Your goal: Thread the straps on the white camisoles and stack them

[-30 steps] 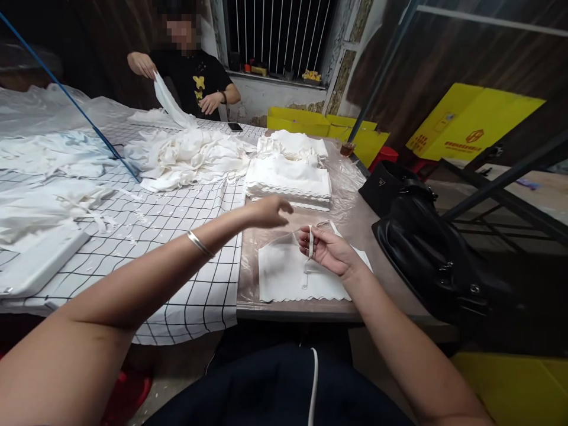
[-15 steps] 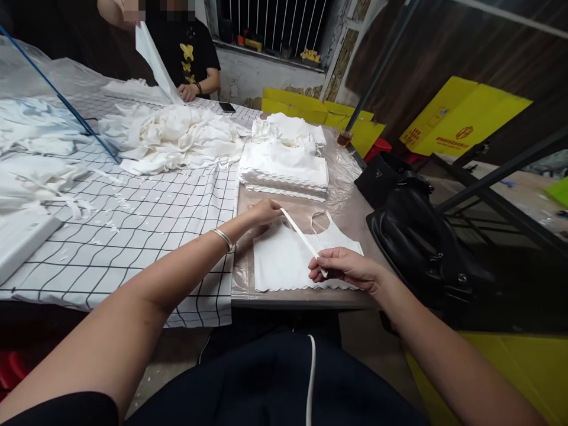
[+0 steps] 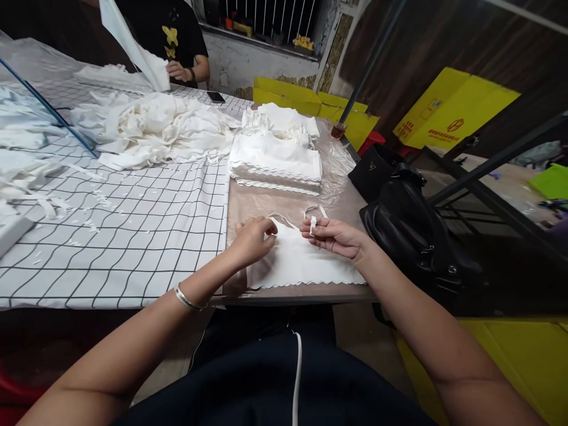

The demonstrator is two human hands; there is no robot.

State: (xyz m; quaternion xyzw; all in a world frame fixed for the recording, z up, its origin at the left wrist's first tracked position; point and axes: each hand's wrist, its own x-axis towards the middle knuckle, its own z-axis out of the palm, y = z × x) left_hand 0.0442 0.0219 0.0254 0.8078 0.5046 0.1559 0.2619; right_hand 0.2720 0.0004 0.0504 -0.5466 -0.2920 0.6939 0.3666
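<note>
A white camisole [image 3: 306,266] with a scalloped hem lies flat at the table's near edge, its thin straps looped at the top. Over its upper part my right hand [image 3: 339,236] is closed on a short, folded-up white strap [image 3: 313,226], pinched between thumb and fingers. My left hand [image 3: 255,239] hovers at the camisole's left shoulder. Its fingers are curled, with a gap between thumb and forefinger and nothing visible in it. Beyond both hands is a neat stack of white camisoles [image 3: 275,163].
A loose heap of white garments [image 3: 164,124] covers part of the checked cloth [image 3: 155,207], with scattered white scraps nearby. Across the table a person [image 3: 177,68] holds up white fabric. Right of me are a black bag [image 3: 412,225], a glass [image 3: 338,130] and yellow boxes [image 3: 457,109].
The strap stretched between my hands is now bunched in my right hand, which has risen slightly. My left hand has let go of its end and moved nearer. The view has shifted a little.
</note>
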